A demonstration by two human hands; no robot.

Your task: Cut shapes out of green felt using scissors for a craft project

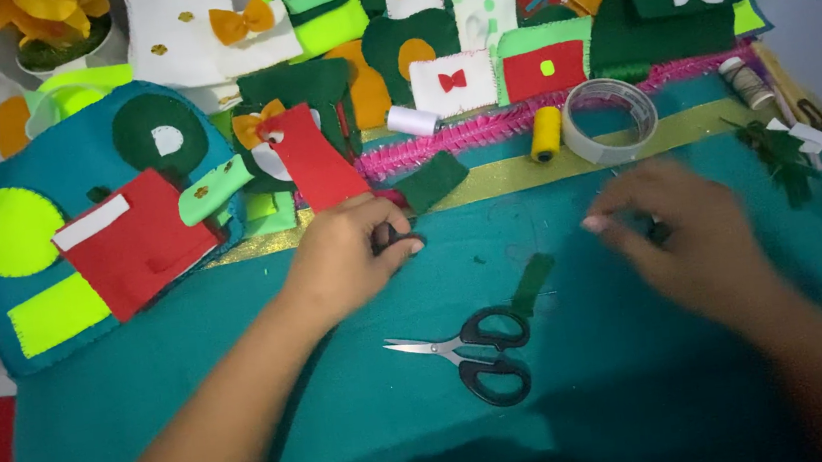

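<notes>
Black-handled scissors (478, 350) lie nearest, one pair, blades slightly parted and pointing left, flat on the teal felt sheet (246, 398) that covers the table. Just above their handles lies one dark green felt strip (533, 281). Both forearms reach in from the bottom edge. The left hand (348, 257) rests on the sheet with fingers curled together, pinching a small dark piece (399, 234) between thumb and forefinger. The right hand (677, 230) is blurred; its fingers look bunched downward close to the sheet, but whether they grip anything I cannot tell. Beyond the hands sit one roll of clear tape (609, 119) and three thread spools: one yellow (545, 134), one white (412, 120) and one pale (746, 81) at the far right. One dark green felt square (432, 181) lies near the left hand.
</notes>
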